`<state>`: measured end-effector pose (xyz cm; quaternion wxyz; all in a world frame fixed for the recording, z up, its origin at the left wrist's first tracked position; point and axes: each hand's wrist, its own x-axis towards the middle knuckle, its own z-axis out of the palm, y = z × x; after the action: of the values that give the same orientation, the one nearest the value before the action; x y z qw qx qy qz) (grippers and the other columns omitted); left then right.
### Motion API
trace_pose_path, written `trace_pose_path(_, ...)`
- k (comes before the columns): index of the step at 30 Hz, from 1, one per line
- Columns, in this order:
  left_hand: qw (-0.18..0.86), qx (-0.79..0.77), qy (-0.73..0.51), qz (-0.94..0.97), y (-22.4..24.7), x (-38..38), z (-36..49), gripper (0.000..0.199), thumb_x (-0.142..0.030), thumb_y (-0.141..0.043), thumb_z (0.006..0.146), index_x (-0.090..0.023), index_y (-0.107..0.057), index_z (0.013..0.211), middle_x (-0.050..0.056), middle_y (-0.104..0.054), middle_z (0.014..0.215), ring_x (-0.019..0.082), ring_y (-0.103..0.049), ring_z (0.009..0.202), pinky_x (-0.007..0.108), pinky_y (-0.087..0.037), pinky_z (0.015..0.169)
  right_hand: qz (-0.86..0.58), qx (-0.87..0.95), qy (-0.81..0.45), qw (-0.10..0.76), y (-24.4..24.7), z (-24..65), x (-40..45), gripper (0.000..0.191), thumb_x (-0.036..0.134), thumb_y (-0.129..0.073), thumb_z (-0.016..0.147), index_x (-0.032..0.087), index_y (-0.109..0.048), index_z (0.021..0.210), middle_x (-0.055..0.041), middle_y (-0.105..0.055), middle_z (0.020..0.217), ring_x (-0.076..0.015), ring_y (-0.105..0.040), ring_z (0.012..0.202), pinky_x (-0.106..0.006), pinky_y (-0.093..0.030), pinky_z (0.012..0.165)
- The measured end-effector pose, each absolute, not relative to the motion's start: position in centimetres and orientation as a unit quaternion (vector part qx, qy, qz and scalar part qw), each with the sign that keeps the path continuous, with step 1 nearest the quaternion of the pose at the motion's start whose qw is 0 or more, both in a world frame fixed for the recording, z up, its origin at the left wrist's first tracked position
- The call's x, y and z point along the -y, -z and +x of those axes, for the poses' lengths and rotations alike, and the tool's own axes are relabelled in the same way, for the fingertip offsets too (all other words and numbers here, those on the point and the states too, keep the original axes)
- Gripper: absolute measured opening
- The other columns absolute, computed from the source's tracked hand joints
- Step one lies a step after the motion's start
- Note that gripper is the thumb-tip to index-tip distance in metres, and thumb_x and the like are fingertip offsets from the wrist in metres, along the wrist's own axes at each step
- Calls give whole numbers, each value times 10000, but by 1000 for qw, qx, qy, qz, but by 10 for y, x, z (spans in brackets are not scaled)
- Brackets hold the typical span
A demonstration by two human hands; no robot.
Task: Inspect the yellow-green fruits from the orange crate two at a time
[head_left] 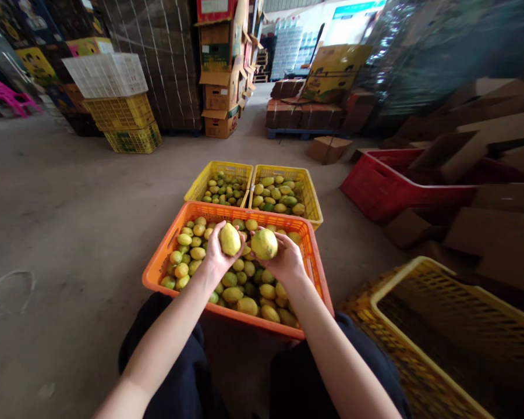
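My left hand (pixel 219 251) is closed round a yellow lemon (pixel 230 239). Beside it, my right hand (pixel 287 254) grips a second lemon (pixel 264 244), yellow with a greenish tint and marks on its skin. Both fruits are held close together above an orange plastic crate (pixel 312 262), whose near edge is by my knees. Many lemons, from green to yellow-orange, fill the crate; some lie hidden under my hands and forearms.
Two yellow crates (pixel 318 201) holding more lemons stand just beyond the orange one. At right are a large yellow crate (pixel 413 273), a red bin (pixel 362 186) and loose cardboard (pixel 493 227). Stacked crates (pixel 122 110) and boxes (pixel 220 96) stand farther back on the concrete floor.
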<state>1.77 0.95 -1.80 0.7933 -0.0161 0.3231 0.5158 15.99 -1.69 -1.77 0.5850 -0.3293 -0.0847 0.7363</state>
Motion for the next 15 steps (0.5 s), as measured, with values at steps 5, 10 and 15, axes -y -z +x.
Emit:
trace_pose_path(5,793,-324,-514,-54,19,-11,16,104,-261,-595,785,-173,-540,792,10,-594,702,123,-611,627,237,-555,544,-385,80,-695,601,16,156,18,115,249,-623,716,177,-598,802,-10,-651,646,-151,-594,520,-231,-457,401)
trace_pose_path(10,767,-343,-536,-87,23,-10,20,111,-260,-467,859,-187,-522,797,11,-590,730,125,-599,643,293,-570,596,-426,-40,-670,607,28,158,15,84,288,-570,780,212,-537,790,16,-602,578,-154,-595,516,-233,-471,404)
trace_pose_path(15,712,-390,-578,-88,26,-13,21,143,-283,-580,795,-204,-473,743,-28,-536,681,115,-571,633,270,-549,607,-443,-89,-668,591,37,156,12,68,233,-467,853,225,-534,842,14,-642,633,-162,-619,568,-297,-538,493)
